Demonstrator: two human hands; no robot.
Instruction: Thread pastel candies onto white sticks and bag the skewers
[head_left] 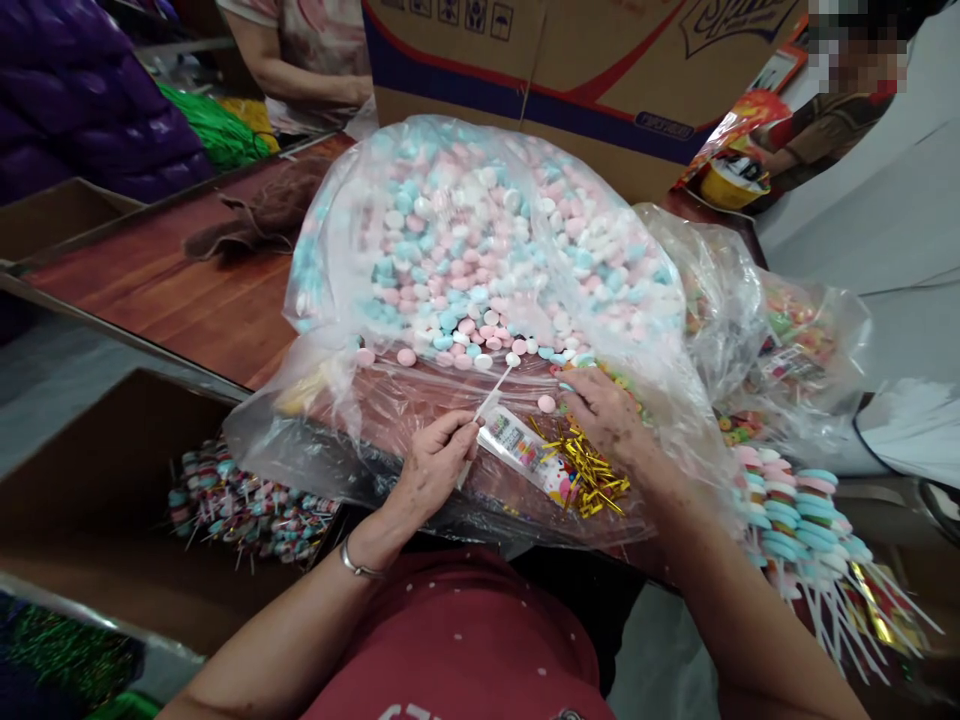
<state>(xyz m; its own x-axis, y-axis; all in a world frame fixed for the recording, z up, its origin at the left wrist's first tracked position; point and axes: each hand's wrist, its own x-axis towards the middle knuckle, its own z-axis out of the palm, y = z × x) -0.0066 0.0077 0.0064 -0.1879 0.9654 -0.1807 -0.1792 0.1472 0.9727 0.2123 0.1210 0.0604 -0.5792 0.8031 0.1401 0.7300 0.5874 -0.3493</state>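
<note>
My left hand (435,460) is closed on a thin white lollipop stick (493,392). A round white candy (512,359) is at the stick's upper end. My right hand (604,410) is bent over small coloured candy rings (626,385), fingertips together; whatever they pinch is hidden. Behind both hands a large clear plastic bag (450,230) lies on its side, full of pink, blue and white candies that spill from its mouth. Between my hands lie a printed packet (517,440) and a pile of gold twist ties (589,475). One pink candy (546,403) sits near my right fingers.
At left, an open cardboard box (90,480) holds many candy sticks (247,500). More finished candy sticks (795,520) stand at right, near bags of rings (795,330). A large carton (585,90) stands behind; a brown cloth (259,215) lies left. Two other people are across the table.
</note>
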